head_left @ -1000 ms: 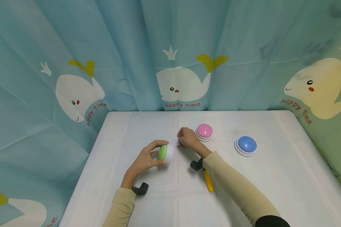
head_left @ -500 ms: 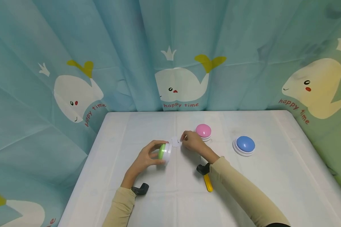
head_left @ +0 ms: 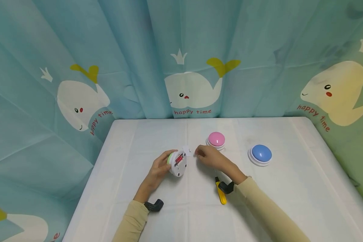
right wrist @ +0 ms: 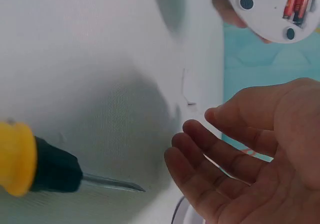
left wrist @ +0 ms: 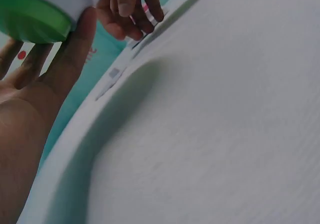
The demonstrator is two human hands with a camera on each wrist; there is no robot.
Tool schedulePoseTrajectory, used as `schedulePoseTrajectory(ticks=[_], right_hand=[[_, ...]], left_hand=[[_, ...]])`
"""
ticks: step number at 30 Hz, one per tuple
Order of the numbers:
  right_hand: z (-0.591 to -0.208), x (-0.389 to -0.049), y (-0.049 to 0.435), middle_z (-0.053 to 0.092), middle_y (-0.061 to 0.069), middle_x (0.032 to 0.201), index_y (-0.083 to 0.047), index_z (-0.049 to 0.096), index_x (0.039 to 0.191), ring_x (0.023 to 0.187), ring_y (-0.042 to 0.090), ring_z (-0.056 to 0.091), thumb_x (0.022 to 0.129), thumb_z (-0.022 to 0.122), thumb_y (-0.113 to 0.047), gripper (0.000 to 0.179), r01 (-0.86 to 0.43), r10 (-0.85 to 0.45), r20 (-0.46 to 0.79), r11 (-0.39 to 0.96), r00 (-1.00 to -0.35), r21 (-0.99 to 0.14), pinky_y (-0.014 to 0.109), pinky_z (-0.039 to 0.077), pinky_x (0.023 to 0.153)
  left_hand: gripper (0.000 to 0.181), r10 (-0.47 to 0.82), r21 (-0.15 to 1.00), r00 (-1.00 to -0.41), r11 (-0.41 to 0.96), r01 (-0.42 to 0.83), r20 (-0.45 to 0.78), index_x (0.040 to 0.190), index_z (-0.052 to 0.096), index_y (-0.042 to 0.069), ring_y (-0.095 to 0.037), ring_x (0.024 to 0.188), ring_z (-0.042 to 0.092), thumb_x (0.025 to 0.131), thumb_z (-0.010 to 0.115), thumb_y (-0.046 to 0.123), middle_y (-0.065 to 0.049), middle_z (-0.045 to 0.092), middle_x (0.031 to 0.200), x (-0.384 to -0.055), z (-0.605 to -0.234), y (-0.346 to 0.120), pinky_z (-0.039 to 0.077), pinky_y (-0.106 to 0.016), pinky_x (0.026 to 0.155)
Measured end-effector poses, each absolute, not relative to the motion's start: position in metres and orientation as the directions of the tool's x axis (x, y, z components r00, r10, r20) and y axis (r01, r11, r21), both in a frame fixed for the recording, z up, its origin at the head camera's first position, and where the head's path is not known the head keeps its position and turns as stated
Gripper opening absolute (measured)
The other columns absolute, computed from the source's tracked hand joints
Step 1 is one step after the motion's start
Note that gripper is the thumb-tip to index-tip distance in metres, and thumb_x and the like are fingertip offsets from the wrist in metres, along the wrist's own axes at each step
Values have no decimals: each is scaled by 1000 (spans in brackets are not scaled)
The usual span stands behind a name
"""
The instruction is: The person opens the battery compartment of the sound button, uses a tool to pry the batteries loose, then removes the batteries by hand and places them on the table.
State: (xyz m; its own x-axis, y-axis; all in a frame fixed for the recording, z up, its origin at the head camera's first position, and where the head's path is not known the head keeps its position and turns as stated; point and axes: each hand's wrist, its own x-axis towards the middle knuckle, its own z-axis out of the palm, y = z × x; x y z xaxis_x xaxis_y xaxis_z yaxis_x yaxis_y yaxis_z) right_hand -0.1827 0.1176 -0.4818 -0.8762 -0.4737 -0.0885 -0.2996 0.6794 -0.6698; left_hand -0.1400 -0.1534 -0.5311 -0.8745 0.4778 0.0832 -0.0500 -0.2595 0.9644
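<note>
My left hand (head_left: 158, 169) grips a round green-and-white push-button buzzer (head_left: 177, 166) above the table, its underside turned to the right. The battery compartment in its base is uncovered, with red batteries (right wrist: 297, 2) lying in it. Just beyond the buzzer, a small white battery cover (head_left: 187, 151) rests on the tablecloth. To the right of the cover hovers my right hand (head_left: 211, 157), which holds nothing; its fingers (right wrist: 215, 151) are loosely extended and the thumb is apart from them.
A screwdriver (head_left: 221, 193) with a yellow handle lies on the white table (head_left: 278, 201) below my right wrist. Behind my right hand stands a pink push-button buzzer (head_left: 216, 139), and a blue one (head_left: 261, 154) farther right. A whale-print curtain (head_left: 133, 67) hangs behind the table.
My left hand has turned the buzzer so its base with the batteries shows. My right hand has released the battery cover onto the table and drawn back to the right.
</note>
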Motion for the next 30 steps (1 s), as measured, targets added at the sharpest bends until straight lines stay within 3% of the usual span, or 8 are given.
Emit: schedulePoseTrajectory(ticks=[5,10,16,20,23,30], right_hand=[[-478,-166,124,73,16,112,2,68,116,103,28,67,99,59,-4,21,-273,-432,-62,668,-900,-692,47,57,93],[-474,-151,130,73,16,112,2,69,115,101,28,69,97,59,-2,21,-243,-364,-46,704,-930,-668,46,58,92],[-473,-130,138,73,15,109,0,68,115,96,27,69,98,60,-4,19,-177,-265,-52,766,-963,-619,44,60,86],[-473,-113,139,70,14,103,0,67,113,82,24,65,98,64,-9,17,-100,-167,-74,832,-983,-546,40,59,76],[-471,-99,137,68,17,104,1,65,114,76,24,62,97,70,-13,22,-54,-112,-89,870,-990,-490,40,57,70],[-470,-74,134,62,21,99,7,58,114,77,29,63,93,78,-15,36,12,-41,-115,905,-993,-426,42,53,64]], left_hand=[[52,489,932,-871,-337,-136,49,153,45,12,-9,136,52,101,41,19,6,56,147,-136,-533,-146,40,-29,116],[59,498,903,-867,-380,-198,20,160,32,4,-9,141,46,105,36,27,9,53,149,-133,-533,-144,36,-28,120],[58,456,860,-890,-452,-235,-3,161,32,14,-3,141,47,108,35,38,14,53,150,-132,-533,-148,37,-20,119],[67,423,822,-904,-495,-282,-55,165,14,6,-3,140,46,109,32,38,13,49,150,-131,-533,-146,37,-19,118],[63,423,809,-903,-501,-307,-80,164,15,7,-4,140,47,110,28,37,12,49,149,-129,-532,-145,38,-20,118],[63,431,823,-898,-475,-311,-91,162,23,12,-3,136,51,110,31,46,13,53,147,-127,-526,-150,43,-21,115]])
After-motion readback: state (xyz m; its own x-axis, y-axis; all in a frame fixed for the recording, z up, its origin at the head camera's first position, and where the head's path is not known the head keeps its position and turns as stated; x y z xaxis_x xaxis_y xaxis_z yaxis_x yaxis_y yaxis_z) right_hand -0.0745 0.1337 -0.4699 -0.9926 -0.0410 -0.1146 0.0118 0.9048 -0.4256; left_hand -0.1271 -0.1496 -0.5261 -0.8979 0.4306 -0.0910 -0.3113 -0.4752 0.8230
